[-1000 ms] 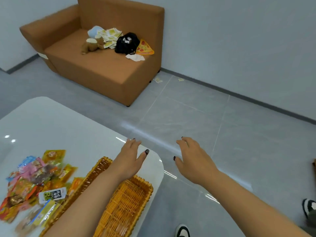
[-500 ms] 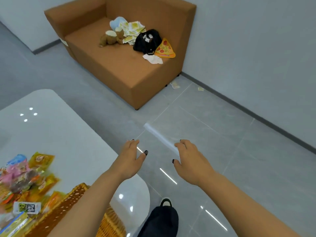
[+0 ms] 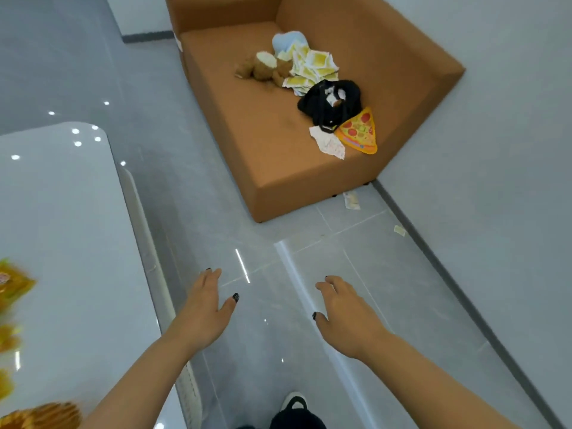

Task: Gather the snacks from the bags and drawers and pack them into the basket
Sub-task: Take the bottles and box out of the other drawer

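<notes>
Head view: both hands empty, walking toward the sofa point(image 3: 278, 144).
Left hand point(image 3: 204, 311) and right hand point(image 3: 346, 320) hover over the floor, fingers released. Yellow snack packets point(image 3: 312, 68) heaped on the seat, likely light, crinkly, slippery; pinch at edges. Black bag point(image 3: 328, 100), plush toy point(image 3: 263, 68), pizza pouch point(image 3: 359, 131) crowd them. Basket point(image 3: 46, 413) on counter point(image 3: 62, 212), well apart.

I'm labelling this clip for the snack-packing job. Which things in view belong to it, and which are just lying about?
Belong to the job:
wicker basket at the table corner
snack packets on the white table
yellow sachets on the sofa, perhaps
black bag

Just lying about:
plush toy
pizza-slice toy
scraps on the floor
</notes>
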The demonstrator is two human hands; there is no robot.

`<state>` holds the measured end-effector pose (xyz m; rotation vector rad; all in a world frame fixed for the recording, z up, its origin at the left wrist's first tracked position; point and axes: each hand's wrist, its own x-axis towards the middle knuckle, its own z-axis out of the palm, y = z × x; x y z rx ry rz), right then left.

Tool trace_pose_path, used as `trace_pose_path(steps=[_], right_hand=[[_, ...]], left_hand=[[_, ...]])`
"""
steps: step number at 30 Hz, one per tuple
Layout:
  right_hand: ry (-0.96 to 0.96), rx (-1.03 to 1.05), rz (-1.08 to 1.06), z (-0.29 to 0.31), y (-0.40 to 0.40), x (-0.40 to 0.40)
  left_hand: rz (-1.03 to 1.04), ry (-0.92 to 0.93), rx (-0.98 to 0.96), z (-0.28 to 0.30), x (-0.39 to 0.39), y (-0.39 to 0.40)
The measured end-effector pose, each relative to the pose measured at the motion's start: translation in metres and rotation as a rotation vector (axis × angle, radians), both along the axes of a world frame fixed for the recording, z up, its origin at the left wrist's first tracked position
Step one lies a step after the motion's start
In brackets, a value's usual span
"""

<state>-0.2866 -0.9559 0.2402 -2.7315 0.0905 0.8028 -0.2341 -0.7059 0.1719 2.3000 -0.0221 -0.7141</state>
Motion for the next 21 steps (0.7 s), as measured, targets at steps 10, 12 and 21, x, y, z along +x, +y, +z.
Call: trace_pose_path(steps=[10, 12, 21], right_hand=[[0.002, 0.107, 0.273, -0.035, 0.05, 0.206], [-0.003, 0.148, 0.334, -0.05, 0.071, 0.249], [0.142, 0.224, 0.571, -0.14, 0.157, 0.367]], left_hand=[[0.39, -0.057, -0.142, -0.028, 0.129, 0.037], [0.437, -0.119, -0.161, -0.037, 0.157, 0.052], [0.667, -0.195, -0.055, -0.114, 0.2, 0.114]])
